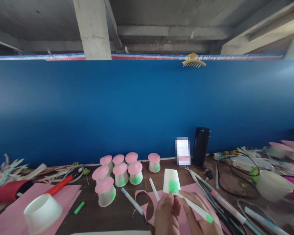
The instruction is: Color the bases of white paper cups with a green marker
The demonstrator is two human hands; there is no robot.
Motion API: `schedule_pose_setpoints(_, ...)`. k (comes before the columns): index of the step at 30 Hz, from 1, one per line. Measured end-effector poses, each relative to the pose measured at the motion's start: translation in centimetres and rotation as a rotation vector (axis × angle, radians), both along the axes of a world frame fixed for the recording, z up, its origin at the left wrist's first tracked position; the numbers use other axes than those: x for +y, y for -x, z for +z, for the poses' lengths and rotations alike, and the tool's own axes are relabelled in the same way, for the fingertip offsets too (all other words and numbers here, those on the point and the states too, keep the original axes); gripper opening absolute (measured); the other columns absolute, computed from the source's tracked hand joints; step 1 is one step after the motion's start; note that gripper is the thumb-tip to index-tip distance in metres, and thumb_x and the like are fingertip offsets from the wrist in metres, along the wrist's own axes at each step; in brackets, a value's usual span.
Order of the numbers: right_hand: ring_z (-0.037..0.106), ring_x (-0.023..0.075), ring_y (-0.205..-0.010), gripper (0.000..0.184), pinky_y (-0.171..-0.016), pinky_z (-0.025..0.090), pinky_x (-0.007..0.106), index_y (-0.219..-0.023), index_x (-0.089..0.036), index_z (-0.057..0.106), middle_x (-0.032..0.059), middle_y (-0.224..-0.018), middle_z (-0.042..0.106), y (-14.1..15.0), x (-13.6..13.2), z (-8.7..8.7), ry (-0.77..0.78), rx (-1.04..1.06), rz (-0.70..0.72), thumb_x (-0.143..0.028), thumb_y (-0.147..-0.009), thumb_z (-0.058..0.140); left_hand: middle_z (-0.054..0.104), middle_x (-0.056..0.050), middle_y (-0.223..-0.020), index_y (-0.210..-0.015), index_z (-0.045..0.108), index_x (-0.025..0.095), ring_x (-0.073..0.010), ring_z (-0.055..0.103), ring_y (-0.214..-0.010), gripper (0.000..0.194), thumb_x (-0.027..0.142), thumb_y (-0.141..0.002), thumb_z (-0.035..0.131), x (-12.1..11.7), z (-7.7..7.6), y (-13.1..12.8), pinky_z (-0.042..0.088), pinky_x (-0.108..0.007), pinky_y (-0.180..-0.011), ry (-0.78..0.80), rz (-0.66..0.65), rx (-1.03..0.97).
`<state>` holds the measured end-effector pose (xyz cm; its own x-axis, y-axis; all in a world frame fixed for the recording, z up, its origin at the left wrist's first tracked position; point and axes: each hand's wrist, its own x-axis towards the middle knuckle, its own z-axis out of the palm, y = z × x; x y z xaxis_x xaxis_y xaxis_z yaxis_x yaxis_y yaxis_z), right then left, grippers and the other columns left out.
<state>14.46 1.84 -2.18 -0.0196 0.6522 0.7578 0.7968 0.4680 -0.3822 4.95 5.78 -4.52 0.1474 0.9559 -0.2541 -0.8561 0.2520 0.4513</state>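
Observation:
My left hand pinches the lower edge of a small white paper cup turned upside down, with a green patch on its side. My right hand is closed around a white marker with a green end, its tip touching the cup's green patch. Both hands hover over a pink paper sheet with a round hole cut in it. Several finished white cups with pink tops stand just behind and to the left.
A stack of white cups lies on pink paper at the left beside a red tool. Two white markers lie near the pink sheet. A black cylinder stands against the blue wall; cables, glue sticks and a white bowl crowd the right.

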Motion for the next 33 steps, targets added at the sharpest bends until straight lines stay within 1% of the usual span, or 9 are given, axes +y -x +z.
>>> schedule_pose_setpoints(5, 0.065, 0.0192, -0.09, 0.022, -0.074, 0.053, 0.03, -0.103, -0.019, 0.063, 0.0071, -0.097, 0.068, -0.1, 0.01, -0.01, -0.005, -0.03, -0.035, -0.026, -0.088, 0.048, 0.062, -0.002, -0.062, -0.064, 0.065, 0.011, -0.0095, 0.06, -0.06, 0.032, 0.026, -0.046, 0.087, 0.05, -0.23, -0.07, 0.046, -0.018, -0.054, 0.058, 0.037, -0.008)
schedule_pose_setpoints(9, 0.065, 0.0207, -0.09, 0.023, -0.075, 0.054, 0.032, -0.101, -0.021, 0.064, 0.0069, -0.098, 0.069, -0.21, 0.27, -0.25, -0.049, -0.051, -0.052, -0.027, -0.088, 0.047, 0.063, -0.003, -0.063, -0.065, 0.066, 0.01, -0.0084, 0.058, -0.058, 0.03, 0.027, -0.048, 0.086, 0.12, -0.36, 0.02, 0.045, -0.017, -0.054, 0.039, 0.0, 0.013)
schedule_pose_setpoints(12, 0.065, 0.0209, -0.093, 0.023, -0.079, 0.053, 0.033, -0.101, -0.019, 0.063, 0.0083, -0.099, 0.069, -0.23, 0.31, -0.45, -0.002, -0.031, -0.066, -0.027, -0.088, 0.047, 0.06, -0.001, -0.061, -0.062, 0.065, 0.01, -0.0072, 0.056, -0.056, 0.028, 0.027, -0.051, 0.084, 0.1, -0.34, 0.16, 0.042, -0.017, -0.052, 0.011, -0.006, 0.01)
schedule_pose_setpoints(14, 0.064, 0.0207, -0.093, 0.023, -0.079, 0.053, 0.033, -0.103, -0.019, 0.062, 0.0084, -0.099, 0.068, -0.28, 0.29, -0.59, 0.004, -0.022, -0.069, -0.027, -0.088, 0.047, 0.06, -0.001, -0.06, -0.062, 0.065, 0.01, -0.0067, 0.054, -0.054, 0.027, 0.027, -0.053, 0.084, 0.06, -0.3, 0.19, 0.04, -0.016, -0.05, -0.008, -0.014, 0.013)
schedule_pose_setpoints(19, 0.064, 0.0209, -0.094, 0.024, -0.076, 0.053, 0.032, -0.106, -0.019, 0.061, 0.0077, -0.099, 0.068, -0.53, 0.33, -0.72, -0.084, -0.035, -0.074, -0.027, -0.086, 0.05, 0.057, 0.0, -0.057, -0.063, 0.064, 0.011, -0.0072, 0.053, -0.055, 0.025, 0.027, -0.055, 0.082, -0.08, -0.42, 0.05, 0.038, -0.017, -0.05, -0.019, -0.017, 0.024)
schedule_pose_setpoints(24, 0.065, 0.0211, -0.09, 0.02, -0.078, 0.053, 0.034, -0.098, -0.02, 0.063, 0.0076, -0.095, 0.069, -0.44, 0.16, -0.37, -0.031, -0.033, -0.094, -0.028, -0.088, 0.048, 0.056, 0.0, -0.058, -0.063, 0.063, 0.011, -0.0068, 0.051, -0.054, 0.028, 0.03, -0.054, 0.083, 0.05, -0.73, -0.03, 0.037, -0.017, -0.05, -0.02, -0.031, 0.054)
schedule_pose_setpoints(29, 0.064, 0.0216, -0.091, 0.022, -0.077, 0.053, 0.034, -0.103, -0.019, 0.061, 0.0083, -0.098, 0.068, -0.43, 0.11, -0.42, -0.097, -0.043, -0.084, -0.026, -0.086, 0.049, 0.058, 0.0, -0.06, -0.065, 0.064, 0.011, -0.0073, 0.053, -0.056, 0.03, 0.029, -0.052, 0.084, 0.0, -0.59, -0.03, 0.037, -0.017, -0.05, 0.007, -0.021, 0.047)
schedule_pose_setpoints(33, 0.065, 0.0214, -0.089, 0.02, -0.079, 0.052, 0.035, -0.1, -0.02, 0.062, 0.0082, -0.096, 0.068, -0.42, 0.24, -0.42, -0.042, -0.034, -0.072, -0.026, -0.087, 0.048, 0.057, 0.0, -0.059, -0.064, 0.064, 0.011, -0.0073, 0.054, -0.056, 0.032, 0.029, -0.049, 0.085, -0.21, -0.37, 0.01, 0.037, -0.017, -0.051, 0.035, -0.015, 0.045)
